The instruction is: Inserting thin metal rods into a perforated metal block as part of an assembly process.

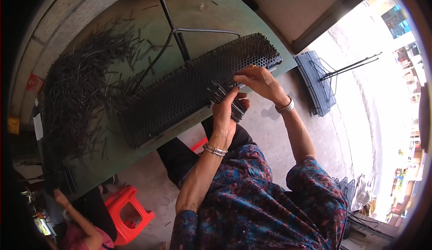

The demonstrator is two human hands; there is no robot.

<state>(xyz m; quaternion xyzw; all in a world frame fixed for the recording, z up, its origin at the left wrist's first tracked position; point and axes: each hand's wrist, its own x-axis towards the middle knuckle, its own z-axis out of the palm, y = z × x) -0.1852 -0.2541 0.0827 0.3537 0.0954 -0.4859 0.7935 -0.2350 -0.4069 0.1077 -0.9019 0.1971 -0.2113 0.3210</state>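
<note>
Along the near edge of the green tabletop (pixel 225 11), the long black perforated panel (pixel 180 90) bristles at its right end; its middle looks unfilled. The left hand (pixel 223 115) grips thin black sticks (pixel 238 111); whether the right hand (pixel 262 83) pinches one, I cannot tell.

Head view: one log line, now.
left hand: holds dark sticks | right hand: near black perforated panel | loose stick pile: on green table

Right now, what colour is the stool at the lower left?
The stool is red, best seen in the head view.
</note>
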